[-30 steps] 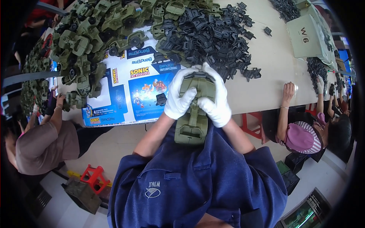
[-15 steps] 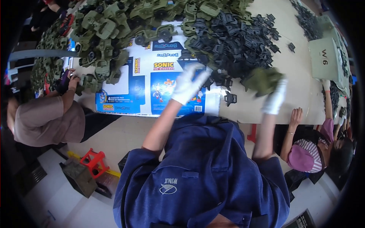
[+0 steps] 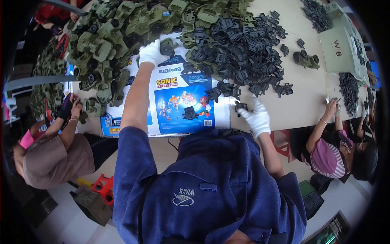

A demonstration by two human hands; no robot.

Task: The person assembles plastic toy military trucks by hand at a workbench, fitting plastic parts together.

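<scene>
Green vehicle (image 3: 167,45) against left hand (image 3: 150,54); black part (image 3: 241,106) at right hand (image 3: 257,119).

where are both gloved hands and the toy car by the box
Left hand (image 3: 150,54), head view: gloved back
Right hand (image 3: 259,120), head view: gloved back
Toy car (image 3: 310,62), head view: green body

Navy short-sleeved shirt (image 3: 215,173), pale chest emblem (image 3: 183,199); hands (image 3: 260,120) in white gloves (image 3: 150,55), perhaps knit.

A long beige table (image 3: 302,95) spans the room above a pale floor (image 3: 91,236). Of 2 red stools, the left stool (image 3: 104,189) stands by a dark box (image 3: 92,206); the right stool (image 3: 281,142) shows partly, near dark crates (image 3: 310,199). Green light (image 3: 325,235) glows lower right.
</scene>
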